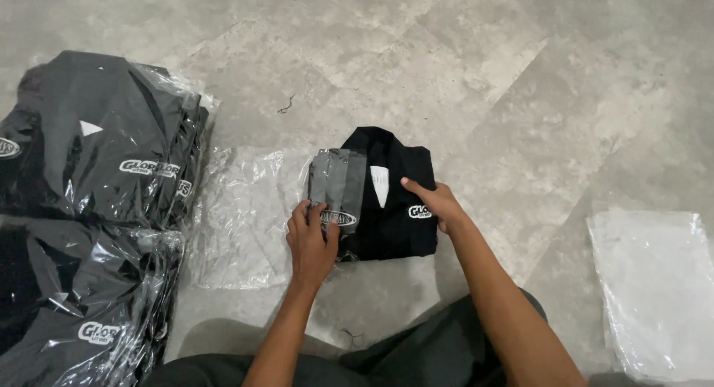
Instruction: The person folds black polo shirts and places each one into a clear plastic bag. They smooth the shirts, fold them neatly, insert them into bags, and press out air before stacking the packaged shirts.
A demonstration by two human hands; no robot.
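- Here, the working surface is a grey, mottled stone-look floor (461, 67), with faint tile seams running diagonally across it; no walls or furniture show in the head view.
- Far left: two stacks of bagged black garments (89, 208) lie on the floor, one behind the other, each wrapped in clear glossy film with a white oval logo showing through.
- Just right of the stacks: a clear plastic bag (245, 216) lies flat on the floor, its open end reaching the folded garment.
- Centre: the left hand (311, 242) rests palm-down at the bag's mouth, fingers curled over the grey flap (338, 186) that overlaps the garment's left edge. Fingers are pressed onto the film; whether they pinch it cannot be told.
- Centre: a folded black shirt (394, 216) lies flat on the floor, collar pointing away from the person, a white tag at the neck and a small white logo on the chest.
- Centre right: the right hand (439, 205) lies on the shirt's right edge, fingers extended and pressing down flat, gripping nothing.
- Bottom centre: the person's dark-trousered legs (424, 357) sit against the floor.
- Far right: a pile of empty clear bags (654, 290) lies flat, well apart from the shirt.
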